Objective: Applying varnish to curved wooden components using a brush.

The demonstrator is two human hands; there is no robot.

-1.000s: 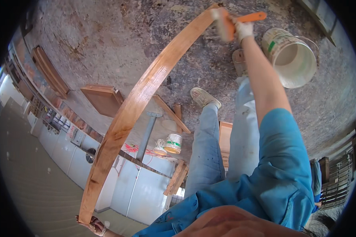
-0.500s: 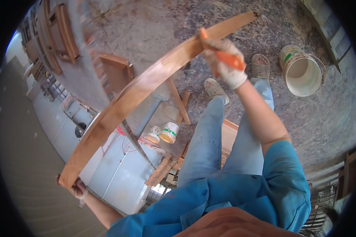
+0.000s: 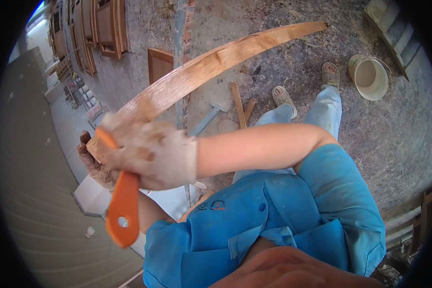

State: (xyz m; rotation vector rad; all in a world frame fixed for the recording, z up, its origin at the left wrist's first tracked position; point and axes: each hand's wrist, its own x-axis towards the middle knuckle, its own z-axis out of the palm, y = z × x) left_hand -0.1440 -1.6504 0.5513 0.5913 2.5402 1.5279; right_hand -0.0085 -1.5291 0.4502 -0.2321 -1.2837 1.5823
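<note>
Brush and right hand have come down the board: near the far end one second ago, about mid-length half a second ago, now at the near end beside the left hand. Board lies flatter across the view than in the first frame.

Right hand: gloved, stained, smeared by motion. Curled closed about the brush, holed tip of the orange handle jutting below it. Fingers mostly hidden; bristles cannot be made out, nor whether they touch wood.

Left hand: dark-stained fingers bent round the board's near end, closed enough to hold it. Palm and wrist partly behind the right hand and handle; thumb's place cannot be told.

Board: long, curved, glossy in its nearer half. Runs from the left hand up and right; near end mostly covered, one corner showing. Far end in plain sight over the floor; cannot tell if it touches.

Edges: board cuts across a framed panel, hiding its lower part. Right forearm screens the ground behind. Slatted piece cut off by the dark lens rim.

Room: floor spreads wide right of the sandals; bucket just beyond them, well apart from both hands.
</note>
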